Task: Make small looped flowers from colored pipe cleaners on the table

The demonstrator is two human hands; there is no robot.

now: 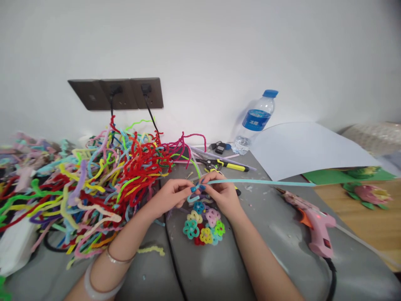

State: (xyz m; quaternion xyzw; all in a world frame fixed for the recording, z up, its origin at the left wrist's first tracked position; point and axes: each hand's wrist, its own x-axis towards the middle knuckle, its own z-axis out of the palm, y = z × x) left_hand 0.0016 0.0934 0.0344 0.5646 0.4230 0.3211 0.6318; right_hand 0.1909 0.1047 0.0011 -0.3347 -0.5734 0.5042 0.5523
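My left hand [171, 194] and my right hand [221, 194] meet over the grey table [200, 267], both pinching one end of a light blue pipe cleaner [260, 182]. Its curled end sits between my fingertips and the long straight part runs off to the right. Just below my hands lies a cluster of small pipe-cleaner flowers [204, 225] in teal, pink, yellow, green and red. My left wrist wears a bangle and a thin bracelet.
A big tangled pile of coloured pipe cleaners [94, 184] covers the left side. A pink glue gun [313, 225] lies at right with its cord. Pliers [225, 164], a water bottle [255, 121], white paper [300, 148] and wall sockets [117, 93] stand behind.
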